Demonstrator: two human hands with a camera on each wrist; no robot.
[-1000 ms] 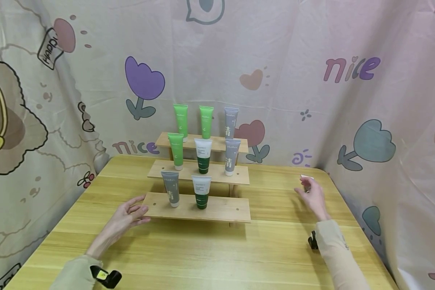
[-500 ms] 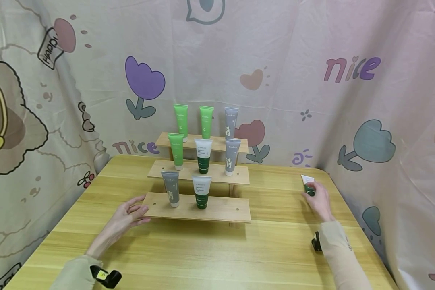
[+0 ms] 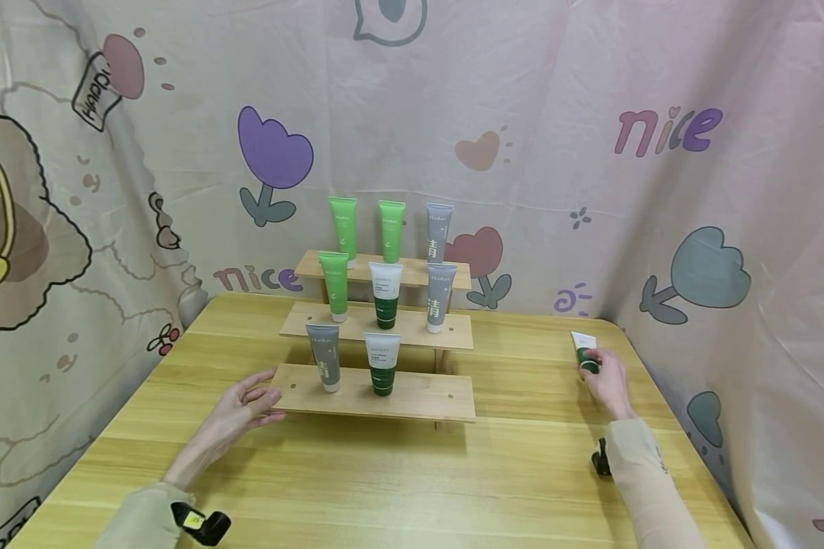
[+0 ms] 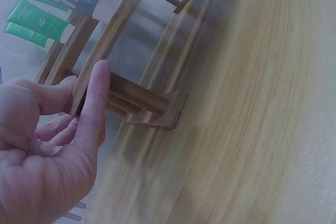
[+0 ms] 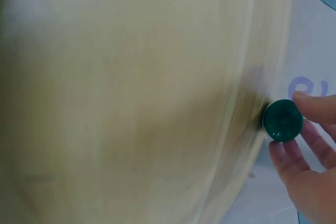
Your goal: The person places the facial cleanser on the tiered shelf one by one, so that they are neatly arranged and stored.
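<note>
My left hand (image 3: 236,408) pinches the left end of a three-tier wooden display stand (image 3: 419,396), thumb on one face and fingers on the other in the left wrist view. At the right of the table, my right hand (image 3: 607,381) holds a white and dark green squeeze tube (image 3: 584,343) near its cap. The right wrist view shows thumb and fingers around the green cap (image 5: 283,120). On the stand's bottom tier are a grey tube (image 3: 325,357) and a white-green tube (image 3: 382,362), both standing on their caps.
The middle tier carries a green tube (image 3: 333,284), a white-green tube (image 3: 386,293) and a grey-blue tube (image 3: 439,296). Two green tubes and a grey-blue tube (image 3: 438,232) stand on the top tier. Printed curtains (image 3: 535,229) rise behind the wooden table (image 3: 522,473).
My right hand has moved slightly right and toward me, from over the tube to around its cap end, exposing more of the tube. My left hand and the stand have stayed put.
</note>
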